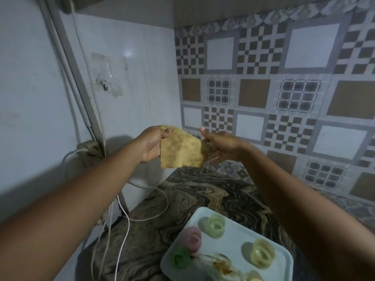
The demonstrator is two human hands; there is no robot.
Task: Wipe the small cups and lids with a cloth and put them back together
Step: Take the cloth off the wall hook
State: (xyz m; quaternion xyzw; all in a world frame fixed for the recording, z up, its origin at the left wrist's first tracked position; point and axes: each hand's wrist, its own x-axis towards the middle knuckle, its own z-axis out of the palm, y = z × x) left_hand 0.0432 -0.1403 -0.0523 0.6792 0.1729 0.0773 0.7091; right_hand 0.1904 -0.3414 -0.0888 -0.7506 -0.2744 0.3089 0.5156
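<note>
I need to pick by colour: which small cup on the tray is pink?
The pink cup at the tray's left edge, just above the dark green cup; the others are green or yellow.

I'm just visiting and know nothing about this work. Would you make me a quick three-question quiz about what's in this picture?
1. True or false: both hands hold the yellow cloth up above the counter.
2. Where do the small cups sit? A) on the pale tray B) in a sink C) on a shelf
3. What colour is the cup lying between the two green ones?

Key:
1. True: the left hand pinches its upper corner, the right hand its other edge.
2. A
3. Pink
</note>
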